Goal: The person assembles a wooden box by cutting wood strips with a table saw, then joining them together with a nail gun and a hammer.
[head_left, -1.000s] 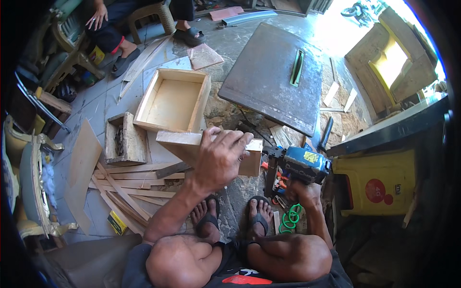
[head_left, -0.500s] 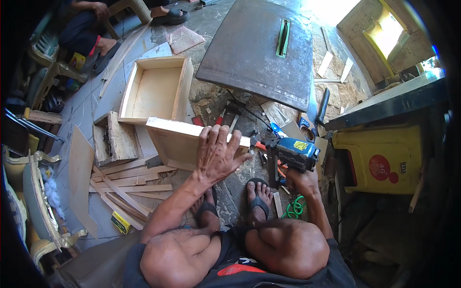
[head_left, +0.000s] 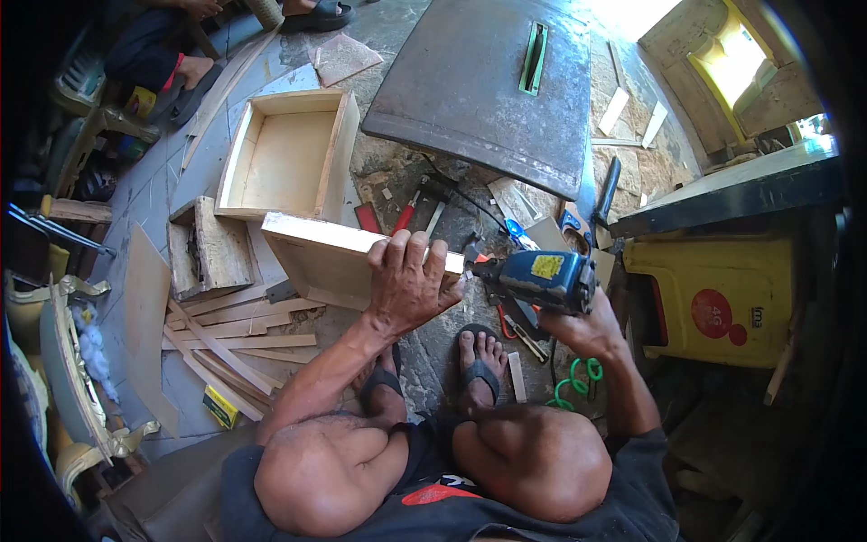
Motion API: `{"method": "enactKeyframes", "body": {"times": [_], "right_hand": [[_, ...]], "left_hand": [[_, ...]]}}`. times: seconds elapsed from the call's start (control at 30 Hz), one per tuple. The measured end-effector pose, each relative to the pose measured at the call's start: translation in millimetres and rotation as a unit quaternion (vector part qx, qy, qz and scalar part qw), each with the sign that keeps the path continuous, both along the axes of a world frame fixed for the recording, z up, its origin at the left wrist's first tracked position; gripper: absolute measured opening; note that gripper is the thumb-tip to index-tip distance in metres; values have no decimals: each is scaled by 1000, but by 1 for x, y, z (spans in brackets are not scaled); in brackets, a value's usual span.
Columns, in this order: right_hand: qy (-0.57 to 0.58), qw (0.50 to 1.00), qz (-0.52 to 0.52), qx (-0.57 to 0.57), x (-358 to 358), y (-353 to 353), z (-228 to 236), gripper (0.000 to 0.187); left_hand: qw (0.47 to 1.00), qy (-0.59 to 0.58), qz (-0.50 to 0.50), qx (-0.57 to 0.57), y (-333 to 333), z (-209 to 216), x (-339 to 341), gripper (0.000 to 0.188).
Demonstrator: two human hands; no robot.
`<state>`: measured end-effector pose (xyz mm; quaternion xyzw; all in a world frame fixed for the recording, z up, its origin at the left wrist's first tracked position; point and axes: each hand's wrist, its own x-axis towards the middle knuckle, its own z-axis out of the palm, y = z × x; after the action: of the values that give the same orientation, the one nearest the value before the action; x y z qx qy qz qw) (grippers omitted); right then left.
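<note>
Two pale wooden drawers show: one tilted drawer (head_left: 330, 259) before the person, one flat drawer (head_left: 282, 164) behind it. One blue nail gun (head_left: 528, 273) points left at the tilted drawer's right end; whether they touch cannot be told. The left hand (head_left: 406, 285) bends its fingers over that drawer's upper edge, gripping and partly hiding it. The right hand (head_left: 582, 325) is closed around the gun's handle, fingers partly hidden. One rough box (head_left: 228, 257) and several wood strips (head_left: 239, 325) lie left; one dark slotted tabletop (head_left: 465, 86) stands beyond.
</note>
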<state>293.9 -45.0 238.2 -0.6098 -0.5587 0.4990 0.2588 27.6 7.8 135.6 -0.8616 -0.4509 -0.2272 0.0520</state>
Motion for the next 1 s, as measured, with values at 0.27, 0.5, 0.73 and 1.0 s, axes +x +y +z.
{"method": "enactKeyframes", "body": {"times": [0.27, 0.5, 0.73, 1.0], "right_hand": [[-106, 984, 136, -45, -7, 50, 50, 28], [-166, 964, 186, -95, -18, 67, 57, 28], [-178, 960, 197, -88, -19, 74, 54, 29], [-153, 968, 189, -60, -8, 67, 50, 30]], "left_hand": [[998, -5, 1, 63, -6, -4, 1, 59], [998, -6, 16, 61, -11, -3, -1, 56], [998, -10, 15, 61, -14, -4, -1, 55], [998, -15, 13, 56, -15, -2, -2, 56]]}}
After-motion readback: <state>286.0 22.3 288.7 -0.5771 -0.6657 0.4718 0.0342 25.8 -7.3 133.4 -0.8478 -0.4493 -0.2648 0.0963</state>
